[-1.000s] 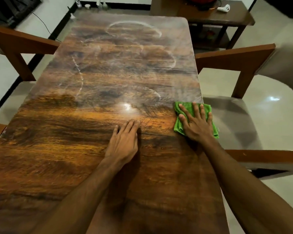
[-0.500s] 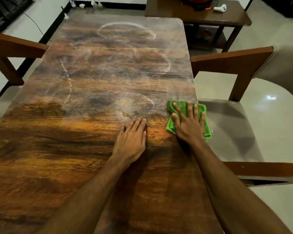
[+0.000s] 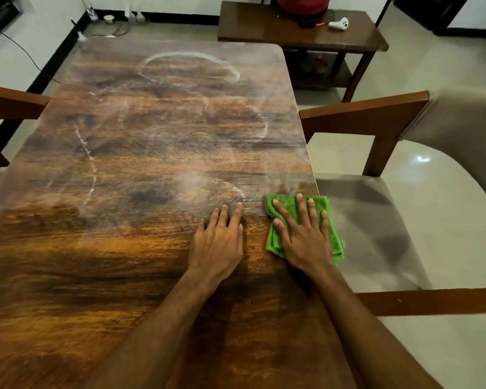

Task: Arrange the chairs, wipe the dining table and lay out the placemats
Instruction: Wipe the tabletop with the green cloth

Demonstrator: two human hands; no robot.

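Two tables (image 3: 124, 248), two chairs (image 3: 371, 116), one cloth (image 3: 286, 206), two hands (image 3: 216, 242).

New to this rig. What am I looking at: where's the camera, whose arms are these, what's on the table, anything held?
No robot here: a person works with two bare hands. The only view comes from a wide-angle camera worn on the head, looking forward and down, so the arms enter from the bottom edge. The surface is a wooden dining table, with whitish smears across its far half. The left hand lies flat on the bare wood, holding nothing. The right hand presses a green cloth flat at the table's right edge with straight, spread fingers; no curled grip. A chair with a beige seat stands at right, a second chair shows one arm at left, a side table beyond. No placemats show.
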